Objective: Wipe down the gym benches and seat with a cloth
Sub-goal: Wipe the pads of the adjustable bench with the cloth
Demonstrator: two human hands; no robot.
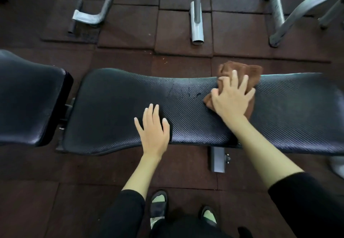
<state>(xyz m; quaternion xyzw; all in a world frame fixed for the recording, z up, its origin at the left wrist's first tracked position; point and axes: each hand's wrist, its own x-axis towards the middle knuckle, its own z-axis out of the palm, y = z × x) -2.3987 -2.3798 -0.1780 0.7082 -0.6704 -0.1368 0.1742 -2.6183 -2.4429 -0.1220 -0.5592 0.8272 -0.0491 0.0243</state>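
I cannot read any text, brand, number or sign here. The black bench pad under my hands shows only a ribbed pattern, and the brown cloth and grey metal frames carry no label.

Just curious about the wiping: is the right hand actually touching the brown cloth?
Touching. The head view shows the right hand pressed flat on the brown cloth, fingers spread over it.
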